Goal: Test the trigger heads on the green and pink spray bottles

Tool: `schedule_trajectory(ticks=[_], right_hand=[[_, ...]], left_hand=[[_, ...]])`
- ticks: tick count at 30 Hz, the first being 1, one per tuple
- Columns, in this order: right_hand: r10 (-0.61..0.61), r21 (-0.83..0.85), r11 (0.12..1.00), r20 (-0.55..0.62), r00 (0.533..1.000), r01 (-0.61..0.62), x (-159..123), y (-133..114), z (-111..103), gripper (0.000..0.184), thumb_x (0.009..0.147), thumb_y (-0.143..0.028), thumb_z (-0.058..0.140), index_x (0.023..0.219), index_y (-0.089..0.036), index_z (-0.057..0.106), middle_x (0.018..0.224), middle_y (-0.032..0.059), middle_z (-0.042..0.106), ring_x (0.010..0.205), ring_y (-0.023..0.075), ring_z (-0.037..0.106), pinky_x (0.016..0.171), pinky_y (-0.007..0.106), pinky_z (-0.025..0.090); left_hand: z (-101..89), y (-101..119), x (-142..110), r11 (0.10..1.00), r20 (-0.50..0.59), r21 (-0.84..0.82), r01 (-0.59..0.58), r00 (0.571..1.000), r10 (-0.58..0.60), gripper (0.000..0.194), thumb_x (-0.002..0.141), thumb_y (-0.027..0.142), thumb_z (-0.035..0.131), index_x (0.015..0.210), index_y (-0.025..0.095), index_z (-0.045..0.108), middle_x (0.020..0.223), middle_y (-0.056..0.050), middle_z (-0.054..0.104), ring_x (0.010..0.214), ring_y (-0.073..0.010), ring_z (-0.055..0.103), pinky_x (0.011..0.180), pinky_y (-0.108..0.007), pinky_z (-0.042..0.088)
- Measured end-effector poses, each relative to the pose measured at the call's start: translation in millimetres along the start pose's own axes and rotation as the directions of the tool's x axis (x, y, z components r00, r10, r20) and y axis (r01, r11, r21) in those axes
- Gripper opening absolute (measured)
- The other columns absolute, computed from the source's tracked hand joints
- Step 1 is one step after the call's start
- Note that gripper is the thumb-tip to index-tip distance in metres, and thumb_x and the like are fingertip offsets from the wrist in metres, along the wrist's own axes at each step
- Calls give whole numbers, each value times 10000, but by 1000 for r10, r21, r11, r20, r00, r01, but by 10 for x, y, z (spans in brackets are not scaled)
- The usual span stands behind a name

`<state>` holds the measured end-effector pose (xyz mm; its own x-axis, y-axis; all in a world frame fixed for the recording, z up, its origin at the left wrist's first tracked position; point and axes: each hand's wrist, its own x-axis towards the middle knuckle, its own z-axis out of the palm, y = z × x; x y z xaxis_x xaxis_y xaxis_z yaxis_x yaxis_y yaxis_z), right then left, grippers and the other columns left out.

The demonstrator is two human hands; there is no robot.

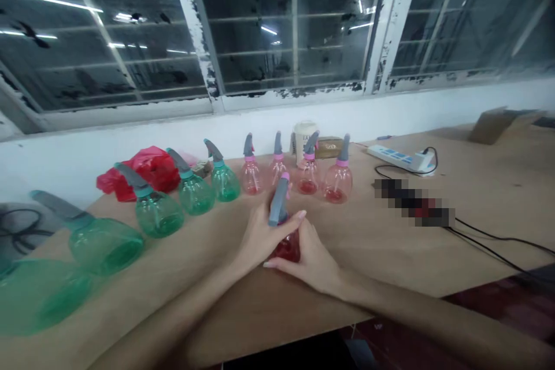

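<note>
A pink see-through spray bottle (288,250) with a grey trigger head stands in front of me near the middle of the table. My left hand (261,234) wraps round its left side, thumb lying across the neck under the head. My right hand (317,259) closes on its right side and lower body. Behind my hands stand several more pink spray bottles (338,182) in a row, with a little reddish liquid in at least some. To the left, a curved line of several green spray bottles (159,215) reaches toward the near left edge.
A red plastic bag (151,170) lies at the back left. By the wall are a white tub (303,134) and a cardboard box (329,147). A power strip (392,157), black cables (489,238) and a blurred-out dark object (411,202) are on the right. The table's front edge is close.
</note>
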<state>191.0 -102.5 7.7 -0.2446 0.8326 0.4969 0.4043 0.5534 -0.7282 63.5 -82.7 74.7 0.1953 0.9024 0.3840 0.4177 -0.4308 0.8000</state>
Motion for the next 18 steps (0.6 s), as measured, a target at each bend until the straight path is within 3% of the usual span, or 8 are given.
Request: schedule_trajectory(ticks=[5, 10, 12, 15, 18], right_hand=[[-31, -18, 999, 69, 997, 32, 123, -99, 213, 830, 681, -564, 686, 1303, -153, 321, 1195, 160, 502, 1120, 319, 479, 954, 508, 397], [-150, 33, 989, 234, 961, 146, 233, 182, 141, 738, 744, -605, 599, 1307, -193, 360, 1220, 136, 514, 1136, 305, 472, 960, 485, 392], [-100, 42, 995, 209, 973, 93, 276, 363, 72, 624, 774, -620, 550, 1220, -194, 461, 1114, 118, 579, 1029, 289, 532, 898, 473, 426], [-33, 106, 994, 142, 989, 18, 383, 590, -35, 446, 843, -592, 466, 1031, -204, 583, 1045, 79, 644, 1020, 263, 568, 917, 425, 411], [25, 113, 993, 95, 995, -35, 501, 708, -110, 433, 905, -548, 369, 905, -193, 616, 950, 59, 681, 955, 231, 610, 879, 372, 433]], left_hand=[[-192, -129, 25, 998, -51, -64, 9, 999, -12, 360, 783, 380, 639, 1094, 203, 596, 942, -52, 694, 887, -229, 658, 820, -378, 517], [-277, -272, 58, 1000, -65, -18, 24, 998, -25, 256, 818, 317, 575, 1047, 212, 617, 885, -37, 695, 841, -196, 664, 810, -346, 515], [-234, -285, 81, 1000, -59, -4, 8, 998, -8, 267, 817, 286, 564, 1071, 216, 607, 854, -24, 690, 797, -179, 663, 774, -326, 521], [-130, -273, 135, 1000, -27, -19, -18, 999, 17, 293, 804, 245, 562, 1093, 205, 594, 822, -13, 685, 750, -163, 659, 742, -310, 527], [-56, -262, 186, 998, -17, -51, -36, 999, 35, 252, 794, 222, 568, 1041, 192, 609, 808, -13, 686, 726, -151, 652, 750, -309, 528]])
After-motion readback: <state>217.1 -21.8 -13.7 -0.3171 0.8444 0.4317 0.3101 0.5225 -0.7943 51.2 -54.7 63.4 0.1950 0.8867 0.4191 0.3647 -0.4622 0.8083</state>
